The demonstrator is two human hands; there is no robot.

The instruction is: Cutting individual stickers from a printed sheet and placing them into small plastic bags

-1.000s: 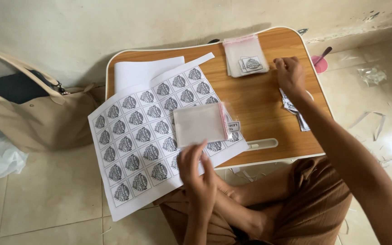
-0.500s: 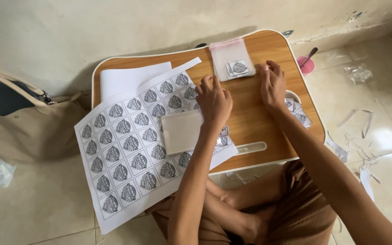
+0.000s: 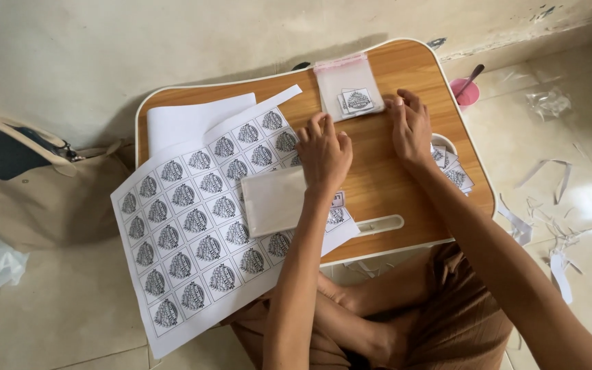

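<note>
My left hand (image 3: 325, 152) rests palm down on the wooden lap table (image 3: 378, 178), fingers reaching toward a clear plastic bag (image 3: 348, 85) that holds small printed cards (image 3: 358, 101). My right hand (image 3: 411, 127) lies flat just right of that bag, fingertips near its edge. Neither hand grips anything. A big printed sheet of round emblems (image 3: 200, 226) hangs over the table's left front edge, with a stack of small clear bags (image 3: 274, 200) lying on it beside my left wrist.
Cut printed cards (image 3: 452, 168) are piled at the table's right edge. A pink cup with a stick (image 3: 465, 90) stands on the tiled floor, with paper strips (image 3: 549, 226) scattered to the right. A tan bag (image 3: 42, 199) leans by the wall at left.
My left hand rose from the table's front edge to the middle of the table. My right hand shifted left, from the card pile toward the clear bag.
</note>
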